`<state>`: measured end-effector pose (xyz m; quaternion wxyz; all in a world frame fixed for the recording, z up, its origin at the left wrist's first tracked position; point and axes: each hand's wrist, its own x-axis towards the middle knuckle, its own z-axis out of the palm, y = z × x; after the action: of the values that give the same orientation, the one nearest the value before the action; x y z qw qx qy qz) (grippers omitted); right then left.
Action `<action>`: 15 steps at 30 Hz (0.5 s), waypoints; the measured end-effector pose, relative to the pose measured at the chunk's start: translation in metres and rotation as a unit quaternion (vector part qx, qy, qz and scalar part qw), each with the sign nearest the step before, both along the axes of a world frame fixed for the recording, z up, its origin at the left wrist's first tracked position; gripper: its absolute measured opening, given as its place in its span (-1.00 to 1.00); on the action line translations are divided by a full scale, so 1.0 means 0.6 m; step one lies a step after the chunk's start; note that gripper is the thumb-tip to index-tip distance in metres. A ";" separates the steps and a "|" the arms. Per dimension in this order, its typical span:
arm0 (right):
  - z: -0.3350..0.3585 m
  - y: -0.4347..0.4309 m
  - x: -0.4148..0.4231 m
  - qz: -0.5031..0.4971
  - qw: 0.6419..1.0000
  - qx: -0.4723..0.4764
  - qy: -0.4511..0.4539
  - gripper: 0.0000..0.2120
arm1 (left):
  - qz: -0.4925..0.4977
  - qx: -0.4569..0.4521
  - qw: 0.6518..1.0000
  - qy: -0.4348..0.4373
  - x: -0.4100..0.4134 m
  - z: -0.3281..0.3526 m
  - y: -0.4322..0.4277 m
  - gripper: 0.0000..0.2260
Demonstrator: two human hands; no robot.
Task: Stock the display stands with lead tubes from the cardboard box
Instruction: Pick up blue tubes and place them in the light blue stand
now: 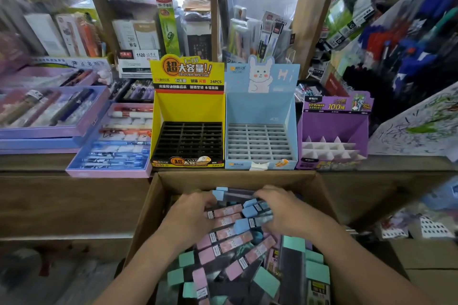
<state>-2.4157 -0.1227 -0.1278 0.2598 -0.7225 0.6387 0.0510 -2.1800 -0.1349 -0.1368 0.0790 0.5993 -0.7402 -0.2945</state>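
Three stands are sitting in a row on the shelf beyond the hands: a yellow stand [188, 116] beyond the left hand, a blue stand [260, 116] with a rabbit cut-out straight beyond the right hand, and a purple stand [333, 131] further out to the right. The yellow one is showing a black grid of slots, the blue one a grey grid, the purple one white dividers; no tubes are showing in any of the three.

One cardboard box [153, 208] is standing open under both hands, its far wall just short of the stands. Tubes are lying loose in it in a heap: at least six pink ones [224, 246], four or five with light-blue caps [244, 226] up between the hands, and at least eight with teal caps [317, 271] nearer the wrists. An exact count is not possible, since the tubes are overlapping and the picture is blurring.

The left hand [192, 214] is reaching into the far part of the box with fingers curled, touching the ends of the pink tubes. The right hand [288, 210] is lying opposite it, fingers bent and loosely spread over the blue-capped tubes. Both hands are closing in on the same small bundle from either side, though whether either is truly gripping a tube cannot be told.

To the left of the left hand, three lilac trays [49, 129] of pens are resting on the shelf.
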 end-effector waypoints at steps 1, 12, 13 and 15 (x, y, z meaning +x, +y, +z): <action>-0.006 -0.002 0.000 0.008 1.000 0.001 0.014 -0.26 | 0.001 0.002 1.000 0.006 0.002 -0.006 -0.001 -0.69; -0.037 -0.017 -0.004 0.051 0.997 -0.040 0.031 -0.55 | 0.011 0.002 0.999 0.052 0.013 -0.032 -0.006 -0.77; -0.038 -0.019 -0.004 0.053 0.997 -0.040 0.029 -0.55 | 0.011 0.002 0.999 0.053 0.013 -0.032 -0.006 -0.77; -0.039 -0.020 -0.006 0.052 0.998 -0.040 0.023 -0.55 | 0.007 0.002 0.998 0.055 0.013 -0.032 -0.007 -0.77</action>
<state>-2.4193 -0.1345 -0.1512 0.2131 -0.7631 0.6076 0.0551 -2.1725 -0.1392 -0.1562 0.1204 0.5872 -0.7300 -0.3283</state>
